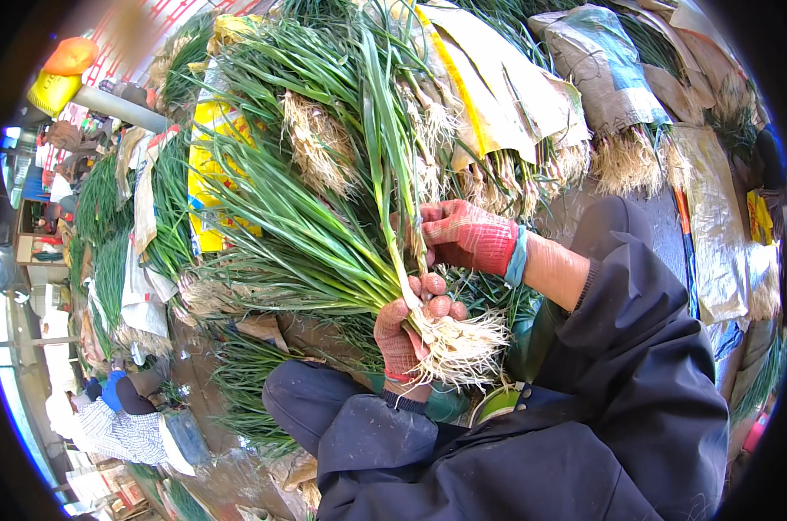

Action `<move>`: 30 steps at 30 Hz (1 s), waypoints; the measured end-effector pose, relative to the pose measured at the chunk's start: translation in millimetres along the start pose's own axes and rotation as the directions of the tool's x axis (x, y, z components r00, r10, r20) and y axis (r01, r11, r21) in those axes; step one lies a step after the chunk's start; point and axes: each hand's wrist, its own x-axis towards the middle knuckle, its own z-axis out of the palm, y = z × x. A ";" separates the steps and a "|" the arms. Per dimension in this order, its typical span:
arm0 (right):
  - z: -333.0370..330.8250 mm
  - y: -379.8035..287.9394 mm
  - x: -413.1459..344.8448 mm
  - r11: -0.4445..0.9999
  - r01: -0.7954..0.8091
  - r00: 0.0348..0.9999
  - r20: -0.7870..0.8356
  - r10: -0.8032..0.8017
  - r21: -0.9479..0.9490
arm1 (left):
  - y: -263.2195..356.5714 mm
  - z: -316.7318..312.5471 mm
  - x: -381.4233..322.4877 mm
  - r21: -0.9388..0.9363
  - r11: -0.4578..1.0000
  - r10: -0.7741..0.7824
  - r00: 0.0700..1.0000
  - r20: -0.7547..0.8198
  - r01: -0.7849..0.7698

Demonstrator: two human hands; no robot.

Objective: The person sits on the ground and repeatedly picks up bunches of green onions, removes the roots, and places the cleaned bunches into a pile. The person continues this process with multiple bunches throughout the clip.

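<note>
My left hand (397, 335), in a worn red-coated work glove, grips a bunch of green garlic stalks (341, 267) just above the roots. The white root tuft (465, 348) hangs out to the right of the fist, and the green leaves fan out to the upper left. Over the bunch is my right hand (468, 238), gloved likewise, with a teal band (516, 257) around the wrist. Its fingers close on the stem of a single upright stalk (384, 189) or its loose outer leaf; the fingertips are partly hidden. The stalk's lower end runs into my left hand's grip.
A large pile of green garlic (283, 71) lies ahead, one root clump (318, 143) on top. Sack-wrapped bundles (605, 78) line the far right. Loose leaves (250, 384) lie by my left knee (309, 397). A person in a checked garment (116, 426) sits at the left.
</note>
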 end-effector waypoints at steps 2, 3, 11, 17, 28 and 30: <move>-2.4 4.9 2.0 0.997 0.066 0.998 0.007 -0.067 0.042 | 0.4 -0.6 -0.3 0.019 1.000 0.007 0.999 -0.035 -0.006; -3.4 5.9 3.4 0.998 0.054 0.998 0.022 -0.055 0.029 | 0.3 -0.8 -0.5 0.003 1.000 0.006 0.999 -0.042 -0.006; -0.6 -14.2 13.8 0.703 -0.021 0.810 -0.424 -0.406 -0.711 | -1.7 3.7 -0.1 0.075 0.997 0.008 0.996 -0.091 -0.001; 5.3 -16.3 -9.1 0.987 -0.129 0.904 -0.421 0.077 -0.095 | -3.2 4.4 0.5 0.159 0.986 0.003 0.968 -0.250 0.038; 4.1 -14.4 1.7 0.901 -0.010 0.709 -0.639 -0.299 -0.433 | -6.8 4.9 -2.2 0.013 1.000 0.028 0.997 -0.068 -0.027; -5.7 -14.1 6.5 0.921 -0.056 0.834 -0.526 -0.170 -0.386 | -7.7 6.2 -3.2 -0.003 1.000 0.023 0.997 -0.069 -0.023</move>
